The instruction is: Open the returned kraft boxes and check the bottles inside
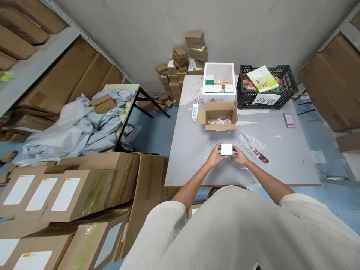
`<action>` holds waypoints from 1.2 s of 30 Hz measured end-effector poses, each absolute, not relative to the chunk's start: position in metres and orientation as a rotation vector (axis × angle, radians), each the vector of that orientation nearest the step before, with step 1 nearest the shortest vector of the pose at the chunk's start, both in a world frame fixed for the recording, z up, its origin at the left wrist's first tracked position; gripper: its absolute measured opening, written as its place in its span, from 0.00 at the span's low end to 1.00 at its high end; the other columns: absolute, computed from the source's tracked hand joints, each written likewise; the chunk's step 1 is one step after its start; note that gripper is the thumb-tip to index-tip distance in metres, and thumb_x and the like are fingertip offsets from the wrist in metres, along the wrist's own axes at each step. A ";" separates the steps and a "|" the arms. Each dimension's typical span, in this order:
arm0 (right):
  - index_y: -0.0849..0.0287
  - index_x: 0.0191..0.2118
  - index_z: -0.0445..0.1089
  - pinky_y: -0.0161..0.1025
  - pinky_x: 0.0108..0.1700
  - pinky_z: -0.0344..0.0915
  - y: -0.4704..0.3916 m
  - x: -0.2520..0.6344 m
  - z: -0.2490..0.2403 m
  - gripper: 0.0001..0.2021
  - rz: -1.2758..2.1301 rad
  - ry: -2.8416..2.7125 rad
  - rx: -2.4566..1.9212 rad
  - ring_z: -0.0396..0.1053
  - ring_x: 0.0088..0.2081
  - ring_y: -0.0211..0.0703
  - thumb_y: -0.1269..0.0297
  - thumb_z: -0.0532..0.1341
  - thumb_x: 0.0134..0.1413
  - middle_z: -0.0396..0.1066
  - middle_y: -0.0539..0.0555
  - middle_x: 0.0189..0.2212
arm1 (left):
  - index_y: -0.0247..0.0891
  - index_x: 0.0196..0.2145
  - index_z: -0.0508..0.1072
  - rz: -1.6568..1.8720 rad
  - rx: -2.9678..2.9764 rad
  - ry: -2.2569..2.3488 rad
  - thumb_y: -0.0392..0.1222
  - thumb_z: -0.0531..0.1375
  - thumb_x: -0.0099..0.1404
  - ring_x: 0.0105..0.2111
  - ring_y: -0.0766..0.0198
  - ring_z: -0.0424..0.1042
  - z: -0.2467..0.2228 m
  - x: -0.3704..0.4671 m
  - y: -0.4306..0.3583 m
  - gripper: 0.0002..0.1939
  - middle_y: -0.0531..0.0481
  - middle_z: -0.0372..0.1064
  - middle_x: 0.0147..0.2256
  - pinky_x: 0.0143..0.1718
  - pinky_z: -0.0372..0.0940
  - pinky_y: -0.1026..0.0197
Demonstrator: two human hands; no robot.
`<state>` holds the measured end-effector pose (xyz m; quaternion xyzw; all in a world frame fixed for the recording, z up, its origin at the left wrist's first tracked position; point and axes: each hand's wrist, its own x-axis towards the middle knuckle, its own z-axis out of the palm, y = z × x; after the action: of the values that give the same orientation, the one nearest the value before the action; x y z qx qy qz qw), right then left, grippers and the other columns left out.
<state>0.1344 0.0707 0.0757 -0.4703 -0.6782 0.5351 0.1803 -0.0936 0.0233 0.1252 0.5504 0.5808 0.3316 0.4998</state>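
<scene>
Between my hands, near the front of the table, is a small white-topped box with green sides. My left hand grips its left side and my right hand its right side. Just beyond stands an open cardboard box with clear wrap inside. More clear bubble wrap lies to the right of my hands, beside a red and black cutter. Behind the cardboard box, a white foam box holds several similar green and white boxes.
A black crate with booklets stands at the table's back right. A power strip lies left of the cardboard box, and a pink-purple stack lies at right. Large cartons crowd the table's left side.
</scene>
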 end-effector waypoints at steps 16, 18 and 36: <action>0.54 0.61 0.68 0.60 0.65 0.66 0.061 0.139 0.142 0.28 0.956 -2.580 -1.185 0.66 0.64 0.66 0.63 0.72 0.56 0.64 0.66 0.65 | 0.48 0.65 0.62 0.691 1.385 1.568 0.42 0.75 0.59 0.63 0.51 0.72 0.094 -0.074 -0.008 0.41 0.44 0.71 0.63 0.63 0.70 0.45; 0.54 0.61 0.67 0.57 0.61 0.69 0.066 0.137 0.143 0.28 0.938 -2.624 -1.208 0.69 0.60 0.64 0.64 0.72 0.56 0.67 0.64 0.62 | 0.48 0.65 0.63 0.691 1.404 1.560 0.41 0.74 0.59 0.64 0.51 0.72 0.094 -0.073 -0.005 0.41 0.44 0.71 0.62 0.64 0.69 0.45; 0.56 0.55 0.65 0.51 0.54 0.65 0.071 0.122 0.149 0.28 0.797 -2.689 -1.245 0.66 0.54 0.61 0.65 0.74 0.51 0.67 0.63 0.56 | 0.47 0.65 0.62 0.675 1.418 1.433 0.39 0.73 0.59 0.60 0.49 0.76 0.100 -0.095 -0.002 0.40 0.43 0.70 0.65 0.60 0.70 0.48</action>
<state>0.1220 0.0710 0.1490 -0.4053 -0.8758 0.2595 0.0364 -0.0950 -0.0019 0.1003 0.5830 0.5889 0.2774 0.4862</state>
